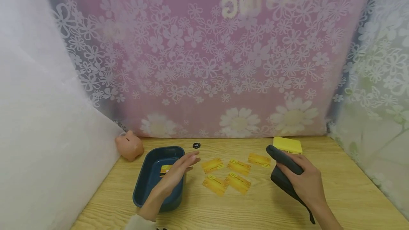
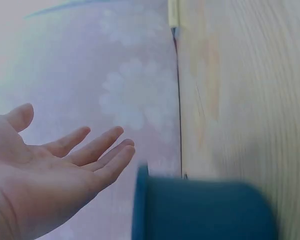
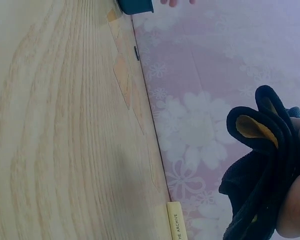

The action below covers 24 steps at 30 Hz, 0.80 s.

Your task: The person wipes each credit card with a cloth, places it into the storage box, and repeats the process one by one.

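My right hand (image 1: 308, 184) grips a folded dark cloth (image 1: 284, 173) above the table's right side; in the right wrist view the cloth (image 3: 260, 160) shows yellow inside its folds. The left hand (image 1: 174, 176), fingers extended and holding nothing, hovers over the right rim of a dark blue tray (image 1: 139, 184). Inside the tray lies a yellow card (image 1: 164, 169). Several yellow-orange cards (image 1: 239, 166) lie flat on the wooden table between the hands. In the left wrist view the left hand (image 2: 60, 170) has its fingers spread above the tray (image 2: 210, 210).
An orange piggy bank (image 1: 129, 146) stands at the back left beside the tray. A black chip (image 1: 196, 145) lies near the table's back edge. Behind the right hand is a yellow book or box (image 1: 287, 144). A flowered pink curtain (image 1: 204, 63) hangs behind the table.
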Tool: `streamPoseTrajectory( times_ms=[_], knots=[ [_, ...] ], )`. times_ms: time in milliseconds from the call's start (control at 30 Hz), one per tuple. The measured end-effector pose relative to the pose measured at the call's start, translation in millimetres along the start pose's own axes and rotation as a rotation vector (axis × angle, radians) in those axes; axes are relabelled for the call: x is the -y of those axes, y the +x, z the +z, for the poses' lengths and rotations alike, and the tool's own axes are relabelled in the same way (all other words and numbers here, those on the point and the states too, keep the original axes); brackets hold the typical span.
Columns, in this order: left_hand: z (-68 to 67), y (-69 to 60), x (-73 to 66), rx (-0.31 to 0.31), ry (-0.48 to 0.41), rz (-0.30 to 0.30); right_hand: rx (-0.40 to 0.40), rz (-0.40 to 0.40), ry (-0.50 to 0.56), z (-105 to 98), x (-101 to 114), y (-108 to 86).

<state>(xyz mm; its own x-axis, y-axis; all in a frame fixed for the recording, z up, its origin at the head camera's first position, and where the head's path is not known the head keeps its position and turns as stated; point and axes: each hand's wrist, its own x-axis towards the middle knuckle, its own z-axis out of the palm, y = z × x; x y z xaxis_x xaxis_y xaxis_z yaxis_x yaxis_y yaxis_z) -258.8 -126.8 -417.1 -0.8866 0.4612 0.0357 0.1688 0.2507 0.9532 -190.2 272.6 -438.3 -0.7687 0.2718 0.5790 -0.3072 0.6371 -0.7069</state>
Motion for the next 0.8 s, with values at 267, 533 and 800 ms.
streamPoseTrajectory(
  times_ms=[267, 533, 800],
  knots=[
    [33.3, 15.7, 8.5, 0.066, 0.001, -0.005, 0.017, 0.040, 0.001, -1.4, -0.6, -2.2],
    [59.2, 22.9, 39.9, -0.005, 0.027, -0.041, 0.024, 0.065, -0.009, -2.6, -0.3, -4.6],
    [66.1, 24.1, 51.4, -0.008, 0.118, -0.030, 0.017, 0.059, -0.009, -5.2, -1.4, -5.0]
  ],
)
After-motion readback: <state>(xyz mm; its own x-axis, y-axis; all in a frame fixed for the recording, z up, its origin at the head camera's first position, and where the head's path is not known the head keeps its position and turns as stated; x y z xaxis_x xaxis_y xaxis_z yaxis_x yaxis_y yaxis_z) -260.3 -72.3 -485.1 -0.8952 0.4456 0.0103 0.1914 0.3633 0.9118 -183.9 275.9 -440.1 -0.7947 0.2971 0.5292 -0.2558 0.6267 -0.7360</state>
